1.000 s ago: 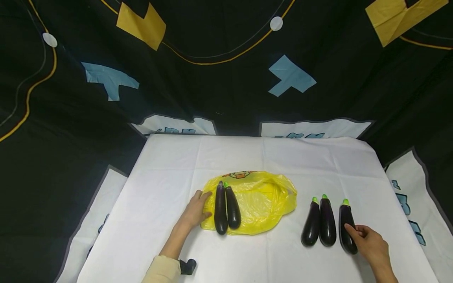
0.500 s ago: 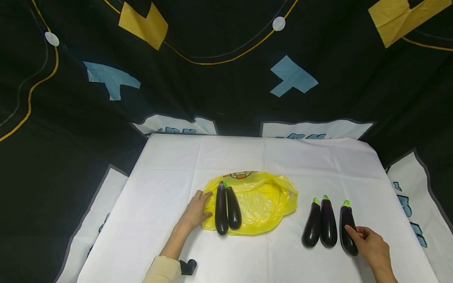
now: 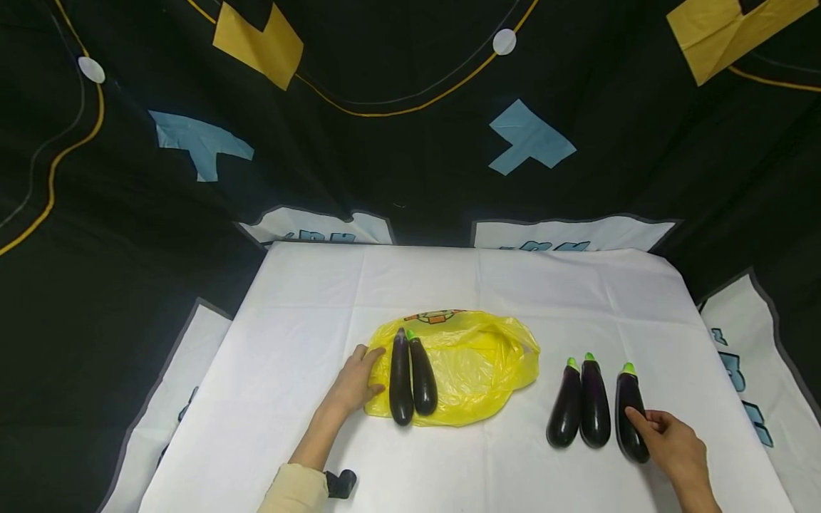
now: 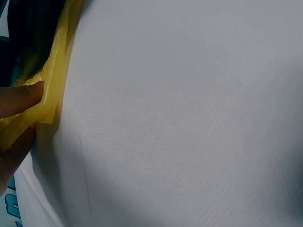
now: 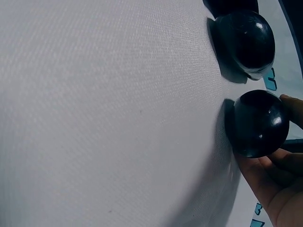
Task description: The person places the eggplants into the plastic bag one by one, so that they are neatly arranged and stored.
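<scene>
My left hand (image 3: 353, 377) is at the left edge of a crinkled yellow plastic bag (image 3: 474, 370). In the left wrist view, the bag's edge (image 4: 52, 99) passes between its thumb and a finger. Two dark purple eggplants lie side by side on the bag, a longer left one (image 3: 400, 381) and a shorter right one (image 3: 423, 377). My right hand (image 3: 673, 442) grips the rightmost eggplant (image 3: 628, 406) near its thick end, thumb on one side and fingers on the other. Left of it lie two more eggplants, one (image 3: 564, 406) leaning close to the other (image 3: 595, 406).
A white cloth (image 3: 500, 463) covers the table. A small black object (image 3: 341, 484) is beside the left wrist. Behind the table hangs a black curtain (image 3: 385, 171) with yellow and blue shapes.
Both hands, the bag and the eggplants hold the same places; only the whole head view shifts slightly.
</scene>
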Action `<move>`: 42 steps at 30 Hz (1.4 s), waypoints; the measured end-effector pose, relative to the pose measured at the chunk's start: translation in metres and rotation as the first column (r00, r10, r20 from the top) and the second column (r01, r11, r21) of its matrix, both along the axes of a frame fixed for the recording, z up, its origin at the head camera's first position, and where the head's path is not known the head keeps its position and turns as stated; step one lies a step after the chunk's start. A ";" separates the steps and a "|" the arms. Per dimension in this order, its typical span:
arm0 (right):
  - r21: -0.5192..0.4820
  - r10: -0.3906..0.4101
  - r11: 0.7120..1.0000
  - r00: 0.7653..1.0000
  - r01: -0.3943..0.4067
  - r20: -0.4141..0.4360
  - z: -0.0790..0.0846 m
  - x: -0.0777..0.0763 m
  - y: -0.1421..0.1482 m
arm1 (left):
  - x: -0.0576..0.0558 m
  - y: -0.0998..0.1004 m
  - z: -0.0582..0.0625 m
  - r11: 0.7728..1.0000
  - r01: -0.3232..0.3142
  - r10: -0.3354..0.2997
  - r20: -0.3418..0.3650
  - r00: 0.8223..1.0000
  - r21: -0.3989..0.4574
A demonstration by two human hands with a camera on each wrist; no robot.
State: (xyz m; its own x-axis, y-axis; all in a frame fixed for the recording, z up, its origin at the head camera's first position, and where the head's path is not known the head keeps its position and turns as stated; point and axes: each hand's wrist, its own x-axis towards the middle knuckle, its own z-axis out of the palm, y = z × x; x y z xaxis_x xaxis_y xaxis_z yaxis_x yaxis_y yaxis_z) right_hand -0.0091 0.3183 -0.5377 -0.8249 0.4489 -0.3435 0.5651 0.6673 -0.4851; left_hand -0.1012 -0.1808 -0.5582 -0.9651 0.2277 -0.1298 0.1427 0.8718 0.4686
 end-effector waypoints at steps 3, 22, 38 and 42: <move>0.001 -0.009 1.000 1.000 0.009 -0.002 0.000 0.000 0.000 | 0.000 -0.001 0.000 1.000 0.011 -0.011 -0.014 1.000 0.006; -0.019 -0.074 0.997 0.996 0.073 -0.054 0.018 -0.002 -0.006 | 0.000 0.002 0.001 1.000 -0.028 0.028 0.035 0.999 -0.014; -0.023 -0.087 0.996 0.994 0.086 -0.064 0.034 -0.005 -0.016 | 0.000 0.001 0.003 1.000 -0.010 0.010 0.013 1.000 -0.015; -0.037 -0.092 0.995 0.994 0.090 -0.060 0.037 -0.005 -0.021 | 0.000 0.002 0.002 1.000 -0.019 0.020 0.023 1.000 -0.012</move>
